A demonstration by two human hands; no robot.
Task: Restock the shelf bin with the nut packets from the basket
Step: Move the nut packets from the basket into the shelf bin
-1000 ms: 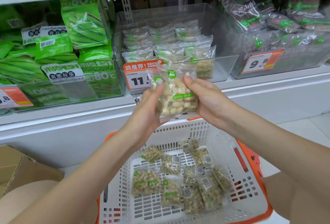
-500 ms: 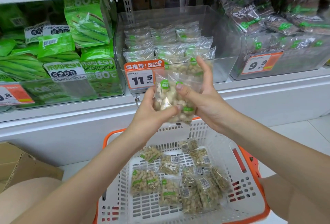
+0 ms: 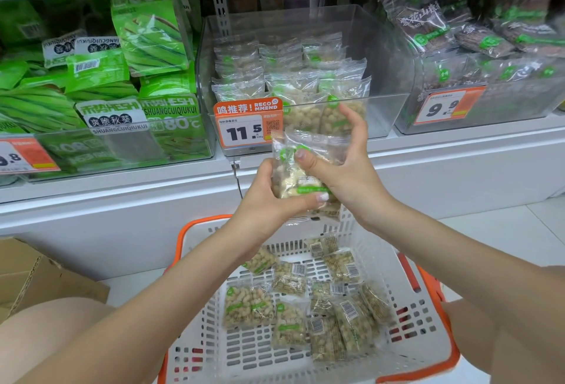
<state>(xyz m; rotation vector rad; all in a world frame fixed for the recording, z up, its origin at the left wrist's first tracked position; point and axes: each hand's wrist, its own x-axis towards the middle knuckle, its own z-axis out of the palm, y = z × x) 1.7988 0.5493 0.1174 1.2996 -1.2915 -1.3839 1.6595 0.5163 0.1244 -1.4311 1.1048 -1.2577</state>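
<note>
A clear packet of pale nuts (image 3: 293, 180) with green labels is held upright in front of the shelf edge, just below the clear shelf bin (image 3: 394, 108). My left hand (image 3: 266, 200) grips its lower left side, thumb across the front. My right hand (image 3: 339, 166) pinches its upper right part, thumb on the front and fingers raised behind. The bin holds several rows of the same packets (image 3: 275, 77). Below, a white basket (image 3: 406, 316) with an orange rim carries several more nut packets (image 3: 308, 301).
A price tag reading 11.5 (image 3: 244, 126) hangs on the bin's front. Green vegetable snack bags (image 3: 146, 34) fill the bin to the left, dark packets (image 3: 477, 38) the bin to the right. A cardboard box (image 3: 36, 279) sits on the floor at left.
The packet has sunk a little and turned from flat-facing to gripped at its sides. My right hand has shifted from its right edge to the upper front, fingers lifted behind it.
</note>
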